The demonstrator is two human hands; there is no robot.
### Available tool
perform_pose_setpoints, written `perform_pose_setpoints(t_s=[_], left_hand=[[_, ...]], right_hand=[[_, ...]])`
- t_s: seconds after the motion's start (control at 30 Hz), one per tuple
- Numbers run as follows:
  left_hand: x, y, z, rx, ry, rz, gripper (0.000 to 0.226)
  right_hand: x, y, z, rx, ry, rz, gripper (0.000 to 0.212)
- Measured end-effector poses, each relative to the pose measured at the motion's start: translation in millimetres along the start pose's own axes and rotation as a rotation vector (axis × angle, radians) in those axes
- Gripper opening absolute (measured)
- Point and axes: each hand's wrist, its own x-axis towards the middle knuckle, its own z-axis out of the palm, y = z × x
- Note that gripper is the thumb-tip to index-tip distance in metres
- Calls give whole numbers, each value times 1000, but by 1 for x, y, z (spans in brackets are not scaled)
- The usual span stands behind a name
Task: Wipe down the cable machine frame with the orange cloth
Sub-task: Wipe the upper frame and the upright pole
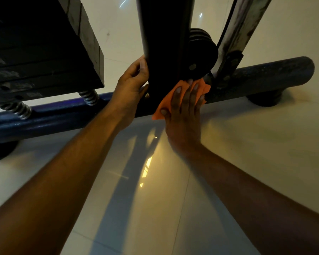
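Observation:
The cable machine's dark upright post [164, 43] rises from a blue-black round base bar [265, 74] lying on the floor. My right hand [184, 107] presses the orange cloth [166, 103] flat against the foot of the post where it meets the bar, fingers straight and spread. My left hand [133, 83] grips the post's left edge, thumb and fingers curled round it. Much of the cloth is hidden under my right hand.
A black weight stack [44, 48] sits at the left on two coil springs [17, 109]. A black pulley [203, 52] and a slanted grey metal strut [236, 39] stand right of the post. Round rubber feet [265, 99] hold the bar on glossy pale floor tiles [173, 190].

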Motion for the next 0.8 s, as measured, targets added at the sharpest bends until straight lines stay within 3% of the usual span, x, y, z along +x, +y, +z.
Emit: perform_pose_setpoints(t_s=[0.07, 0.2, 0.53, 0.6, 0.7, 0.8], left_hand=[[-2, 2, 2, 0, 17, 4, 46], [-7, 4, 11, -10, 40, 0, 46], [-18, -6, 11, 137, 86, 17, 48], [-25, -7, 11, 213, 103, 25, 50], [-54, -11, 15, 386, 125, 20, 52], [-101, -5, 27, 637, 95, -32, 52]], right_hand=[[4, -7, -3, 58, 14, 41, 87], [17, -43, -15, 326, 90, 313, 75], [0, 9, -55, 234, -92, 57, 86], [3, 14, -72, 257, -130, 12, 80], [-6, 15, -106, 311, -236, 79, 59], [-39, 13, -152, 326, -368, 153, 57]])
